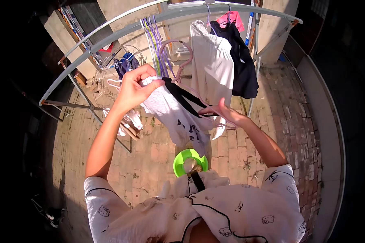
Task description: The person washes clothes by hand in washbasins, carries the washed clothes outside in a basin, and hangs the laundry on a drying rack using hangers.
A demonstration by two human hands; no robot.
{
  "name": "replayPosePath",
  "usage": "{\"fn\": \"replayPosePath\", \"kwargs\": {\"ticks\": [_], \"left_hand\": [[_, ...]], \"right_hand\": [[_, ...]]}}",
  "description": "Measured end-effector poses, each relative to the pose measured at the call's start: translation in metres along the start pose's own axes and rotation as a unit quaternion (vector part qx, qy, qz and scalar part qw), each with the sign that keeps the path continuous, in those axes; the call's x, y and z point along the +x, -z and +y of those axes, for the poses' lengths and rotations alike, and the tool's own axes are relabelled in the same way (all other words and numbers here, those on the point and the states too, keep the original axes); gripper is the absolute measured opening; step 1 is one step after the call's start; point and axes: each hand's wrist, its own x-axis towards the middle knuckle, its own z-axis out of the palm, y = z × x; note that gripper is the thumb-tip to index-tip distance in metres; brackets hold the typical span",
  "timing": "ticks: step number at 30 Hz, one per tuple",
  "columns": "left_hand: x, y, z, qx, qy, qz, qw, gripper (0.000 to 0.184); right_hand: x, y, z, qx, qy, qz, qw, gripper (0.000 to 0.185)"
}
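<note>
A light grey shirt with a black neckband and dark print hangs in front of me. My left hand is closed on its shoulder, thumb and fingers pinching the cloth. A pink hanger stands up behind the neckband, its left arm hidden by the shirt and its right arm outside it. My right hand is at the hanger's right end, thumb raised, its fingers on the black neckband. How firmly those fingers grip is partly hidden.
A curved metal drying rack spans the far side. White trousers, a dark garment and several hangers hang there. A wire clip hanger with small laundry is left. A green basin stands below on the brick ground.
</note>
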Motion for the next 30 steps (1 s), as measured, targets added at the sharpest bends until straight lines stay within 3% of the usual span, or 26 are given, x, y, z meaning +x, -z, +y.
{"fn": "replayPosePath", "kwargs": {"ticks": [1, 2, 4, 5, 6, 8, 11, 15, 17, 19, 20, 21, 23, 24, 27, 28, 29, 30], "left_hand": [[-0.005, 0.003, 0.001, -0.062, 0.011, 0.018, 0.998, 0.017], [-0.008, 0.005, -0.003, -0.077, 0.001, 0.051, 0.996, 0.014], [-0.014, 0.01, -0.015, -0.081, -0.009, 0.092, 0.992, 0.013], [-0.018, 0.014, -0.018, -0.083, -0.013, 0.11, 0.99, 0.013], [-0.022, 0.018, -0.02, -0.057, 0.011, 0.143, 0.988, 0.013], [-0.031, 0.028, -0.025, 0.004, 0.006, 0.182, 0.983, 0.015], [-0.045, 0.039, -0.044, 0.085, 0.001, 0.216, 0.973, 0.017], [-0.058, 0.034, -0.041, 0.231, -0.056, 0.284, 0.929, 0.019], [-0.062, 0.039, -0.05, 0.267, -0.074, 0.306, 0.911, 0.019], [-0.059, 0.05, -0.045, 0.389, -0.249, 0.198, 0.865, 0.018], [-0.059, 0.046, -0.045, 0.366, -0.232, 0.2, 0.879, 0.018], [-0.06, 0.036, -0.044, 0.343, -0.215, 0.201, 0.892, 0.017], [-0.056, 0.012, -0.039, 0.245, -0.058, 0.235, 0.939, 0.019], [-0.051, 0.004, -0.034, 0.195, -0.043, 0.229, 0.953, 0.019], [-0.043, -0.002, -0.027, 0.053, 0.003, 0.217, 0.975, 0.018], [-0.041, 0.0, -0.025, 0.013, 0.002, 0.218, 0.976, 0.018], [-0.039, 0.002, -0.023, -0.028, 0.0, 0.221, 0.975, 0.018], [-0.04, 0.005, -0.022, -0.047, 0.021, 0.223, 0.974, 0.018]], "right_hand": [[-0.005, 0.003, 0.008, 0.025, -0.019, -0.003, 1.0, 0.073], [-0.014, -0.006, -0.009, 0.071, -0.09, 0.066, 0.991, 0.047], [-0.02, -0.019, -0.015, -0.177, 0.085, 0.101, 0.975, 0.034], [-0.021, -0.023, -0.015, -0.295, 0.17, 0.115, 0.933, 0.03], [-0.018, -0.024, -0.012, -0.549, 0.307, 0.176, 0.757, 0.028], [-0.033, -0.029, -0.034, -0.627, 0.285, 0.16, 0.707, 0.022], [-0.043, -0.034, -0.06, -0.639, 0.277, 0.146, 0.703, 0.016], [-0.048, -0.027, -0.087, -0.638, 0.285, 0.148, 0.7, 0.022], [-0.052, -0.026, -0.109, -0.621, 0.333, 0.168, 0.69, 0.023], [-0.057, -0.013, -0.124, -0.626, 0.363, 0.174, 0.667, 0.024], [-0.054, -0.012, -0.132, -0.638, 0.405, 0.171, 0.632, 0.025], [-0.047, -0.013, -0.135, -0.627, 0.411, 0.18, 0.637, 0.024], [-0.028, -0.025, -0.137, -0.602, 0.42, 0.199, 0.649, 0.023], [-0.023, -0.028, -0.132, -0.615, 0.367, 0.165, 0.678, 0.021], [-0.012, -0.028, -0.142, -0.608, 0.404, 0.218, 0.648, 0.03], [-0.016, -0.021, -0.138, -0.589, 0.364, 0.278, 0.666, 0.042], [-0.017, -0.025, -0.141, -0.552, 0.332, 0.393, 0.656, 0.039], [-0.023, -0.019, -0.137, -0.527, 0.254, 0.379, 0.717, 0.033]]}}
